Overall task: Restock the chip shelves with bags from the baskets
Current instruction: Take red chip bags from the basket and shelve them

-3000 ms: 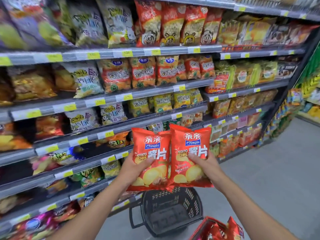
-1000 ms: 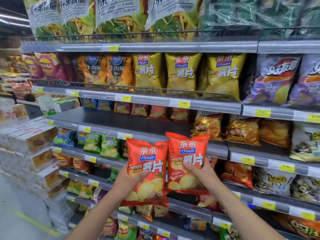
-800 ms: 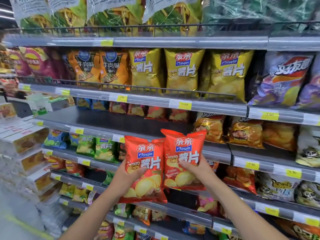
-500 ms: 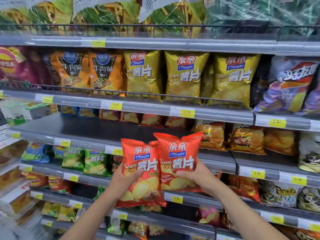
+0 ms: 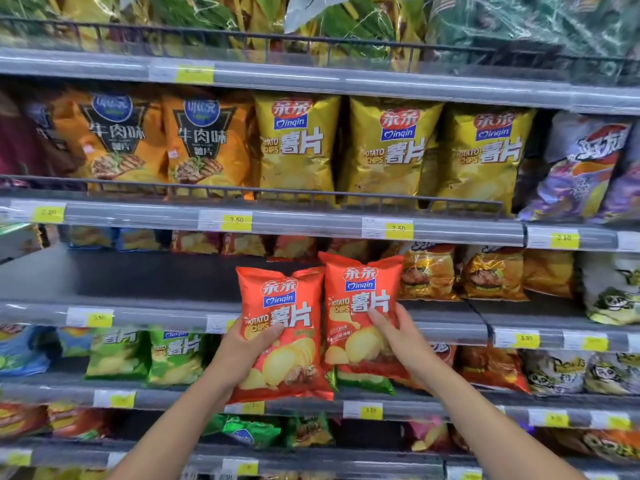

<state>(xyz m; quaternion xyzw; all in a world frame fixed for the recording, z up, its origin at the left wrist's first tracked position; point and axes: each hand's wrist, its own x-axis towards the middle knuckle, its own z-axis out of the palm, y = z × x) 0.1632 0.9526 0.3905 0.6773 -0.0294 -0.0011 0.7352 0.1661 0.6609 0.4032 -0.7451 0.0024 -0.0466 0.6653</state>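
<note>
Head view: left hand [image 5: 242,353] and right hand [image 5: 403,337] grip red bags [image 5: 298,306], fingers largely hidden.

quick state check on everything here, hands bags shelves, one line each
left hand, grips the left red bag
right hand, grips the right red bag
left red bag, upright, off the shelf
right red bag, upright, held slightly higher
middle shelf, left part bare in front, bags at the back
yellow bags, upright in a row, shelved
</note>
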